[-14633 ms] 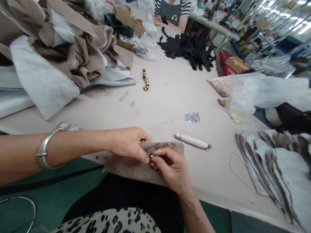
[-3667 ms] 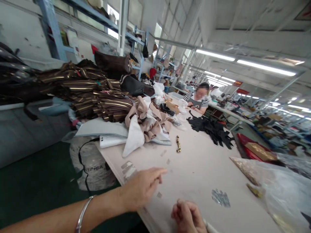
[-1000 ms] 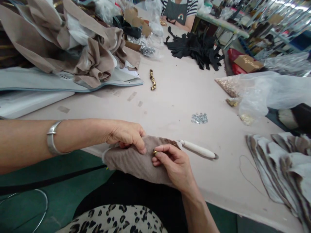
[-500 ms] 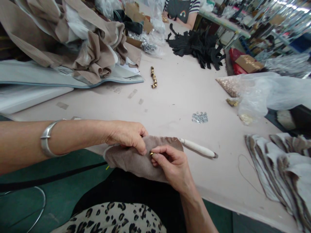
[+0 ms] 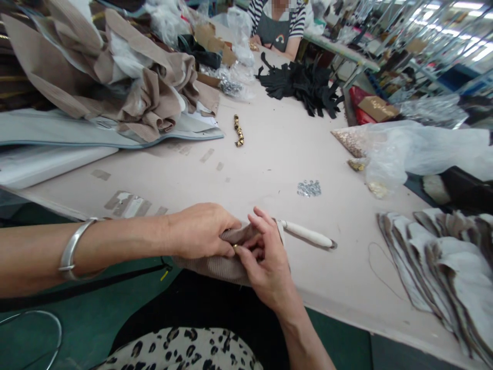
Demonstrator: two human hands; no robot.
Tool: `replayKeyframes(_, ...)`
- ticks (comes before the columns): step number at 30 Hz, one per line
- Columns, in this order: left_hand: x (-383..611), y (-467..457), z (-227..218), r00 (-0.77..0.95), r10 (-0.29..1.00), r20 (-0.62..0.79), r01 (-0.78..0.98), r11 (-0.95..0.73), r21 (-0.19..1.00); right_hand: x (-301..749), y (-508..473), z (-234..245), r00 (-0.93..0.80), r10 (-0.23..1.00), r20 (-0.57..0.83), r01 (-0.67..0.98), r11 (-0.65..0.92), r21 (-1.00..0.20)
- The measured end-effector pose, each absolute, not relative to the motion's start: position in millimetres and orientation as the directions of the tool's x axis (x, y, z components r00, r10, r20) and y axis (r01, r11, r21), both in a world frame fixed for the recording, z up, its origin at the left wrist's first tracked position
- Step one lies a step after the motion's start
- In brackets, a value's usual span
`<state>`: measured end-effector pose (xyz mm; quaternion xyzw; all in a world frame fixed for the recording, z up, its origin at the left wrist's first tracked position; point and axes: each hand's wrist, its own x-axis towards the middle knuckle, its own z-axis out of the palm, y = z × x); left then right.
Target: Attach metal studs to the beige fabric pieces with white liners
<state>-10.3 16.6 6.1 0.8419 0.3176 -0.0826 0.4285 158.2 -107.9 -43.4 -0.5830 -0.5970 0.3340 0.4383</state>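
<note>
A brown corduroy piece (image 5: 219, 268) lies across my lap at the table's front edge. My left hand (image 5: 202, 229) is closed on its upper part, bunching the cloth between thumb and fingers. At the fold, the thumb and a finger of my right hand (image 5: 267, 257) pinch a small gold metal piece (image 5: 235, 247) against the corduroy. Some of my right fingers are raised over the cloth, and part of it is hidden behind both hands. A white-handled tool (image 5: 308, 234) with a dark tip lies just right of the cloth.
A row of gold metal pieces (image 5: 239, 131) and a cluster of flat silver pieces (image 5: 308, 188) lie on the table (image 5: 265, 169). Corduroy is heaped at left (image 5: 154, 87); stacked cloth pieces (image 5: 427, 272) lie at right. Black strips (image 5: 300, 85) are farther back, before a co-worker (image 5: 275, 31).
The corduroy's upper edge is now folded and bunched in my left hand. My right hand has tipped upward with fingers raised, bringing the gold piece against my left fingertips. The view has shifted slightly.
</note>
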Motion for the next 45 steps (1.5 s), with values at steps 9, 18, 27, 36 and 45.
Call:
replayKeyframes(9,-27.1,-1.6,14.9,0.889,0.449,-0.089,0.434,-0.765,0.475,165.3,-113.3,-20.7,-0.230,0.899,0.372,0.786,0.397,-0.475)
replayKeyframes(18,-48.3,-37.0,15.7,0.880,0.262,0.396,0.192,-0.959,0.206,150.4,-140.9,-7.3,-0.234,0.771,0.592,0.866,0.442,-0.234)
replayKeyframes(27,-52.8,-45.8,17.2,0.868,0.325,0.376,0.185,-0.914,0.361,151.8,-144.3,12.2,-0.323,0.741,0.589,0.855,0.495,-0.154)
replayKeyframes(36,-48.1,-37.0,23.6,0.823,0.202,0.530,0.093,-0.970,0.225,153.0,-135.8,15.3,-0.290,0.739,0.608,0.878,0.459,-0.138)
replayKeyframes(45,-10.2,29.4,11.2,0.592,0.104,0.799,0.245,-0.968,-0.056,176.5,-61.1,21.0,-0.373,0.594,0.713,0.928,0.258,0.270)
